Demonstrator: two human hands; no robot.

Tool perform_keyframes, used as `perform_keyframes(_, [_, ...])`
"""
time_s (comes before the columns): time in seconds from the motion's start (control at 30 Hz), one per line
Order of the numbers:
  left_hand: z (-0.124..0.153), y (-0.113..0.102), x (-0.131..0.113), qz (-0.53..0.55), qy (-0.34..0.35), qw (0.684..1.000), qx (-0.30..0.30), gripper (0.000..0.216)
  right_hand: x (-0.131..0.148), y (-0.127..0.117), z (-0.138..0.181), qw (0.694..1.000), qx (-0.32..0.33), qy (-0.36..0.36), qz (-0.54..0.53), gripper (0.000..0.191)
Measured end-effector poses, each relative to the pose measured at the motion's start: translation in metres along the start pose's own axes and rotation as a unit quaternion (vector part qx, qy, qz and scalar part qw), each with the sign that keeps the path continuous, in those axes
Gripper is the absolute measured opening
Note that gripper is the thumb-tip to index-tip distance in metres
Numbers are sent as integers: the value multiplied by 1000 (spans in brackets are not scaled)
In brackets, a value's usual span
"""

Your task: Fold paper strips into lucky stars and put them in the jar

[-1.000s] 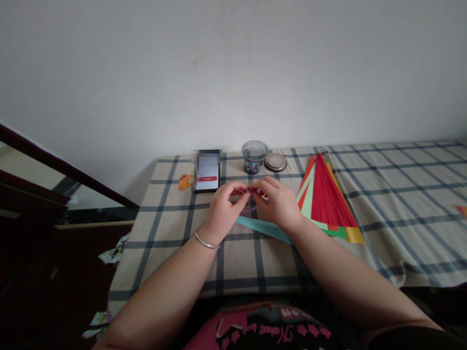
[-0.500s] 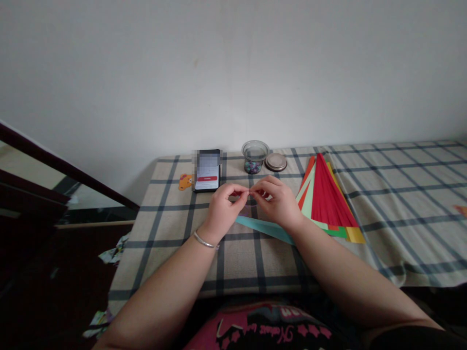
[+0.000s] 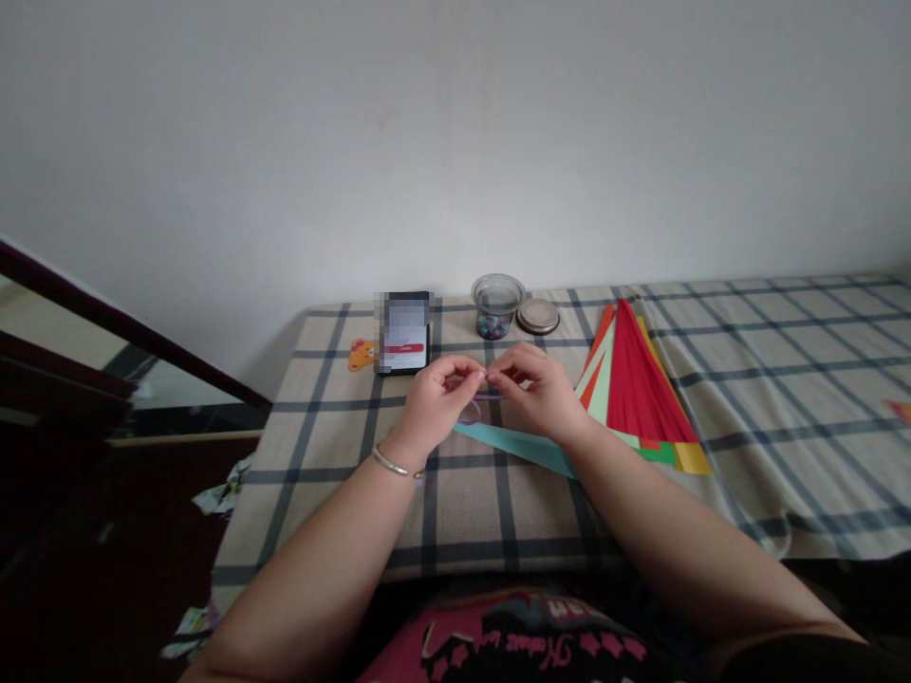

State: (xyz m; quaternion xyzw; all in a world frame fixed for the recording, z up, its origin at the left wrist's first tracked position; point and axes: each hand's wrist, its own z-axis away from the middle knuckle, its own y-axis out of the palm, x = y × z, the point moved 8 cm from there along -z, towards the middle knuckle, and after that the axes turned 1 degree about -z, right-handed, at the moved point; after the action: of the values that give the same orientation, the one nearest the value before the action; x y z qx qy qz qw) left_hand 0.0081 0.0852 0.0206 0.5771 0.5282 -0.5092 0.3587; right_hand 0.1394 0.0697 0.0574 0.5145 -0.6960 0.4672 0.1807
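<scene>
My left hand [image 3: 436, 403] and my right hand [image 3: 542, 394] meet fingertip to fingertip above the checked tablecloth [image 3: 470, 503]. Both pinch a thin purple paper strip [image 3: 475, 406] that loops down between them. A silver bangle [image 3: 390, 463] circles my left wrist. A teal paper strip [image 3: 512, 442] lies flat on the cloth under my right wrist. To the right of my right hand a fan of paper strips [image 3: 637, 389], mostly red with green, orange and yellow, is spread out.
A phone [image 3: 404, 334] with its screen lit lies behind my hands. A small clear jar [image 3: 496, 305] with coloured bits stands by the wall, its round lid [image 3: 537, 316] beside it. A bear sticker [image 3: 362, 355] sits left of the phone. Paper scraps [image 3: 220, 498] lie on the floor at left.
My hands have stayed almost in place, with small finger movements on the strip. The purple loop now hangs lower between them.
</scene>
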Motion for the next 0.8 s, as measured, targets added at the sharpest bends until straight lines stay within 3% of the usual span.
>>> perform_keyframes(0.1, [2,-1,-17,-102,80,991,-16,10,0,0,2,999,5,9,33,9])
perform_keyframes(0.17, [5,-1,-32,-202,146,968,-32,6,2,1,3,997,14,10,72,7])
perform_keyframes(0.27, [8,0,-40,-268,180,946,-37,7,3,2,4,995,24,16,97,8])
perform_keyframes(0.67, [-4,-4,-10,-68,19,998,2,12,-7,3,1,999,12,46,-9,12])
perform_keyframes(0.8, [-3,-3,-5,-20,-12,1000,1,14,-19,6,2,992,-3,104,-77,15])
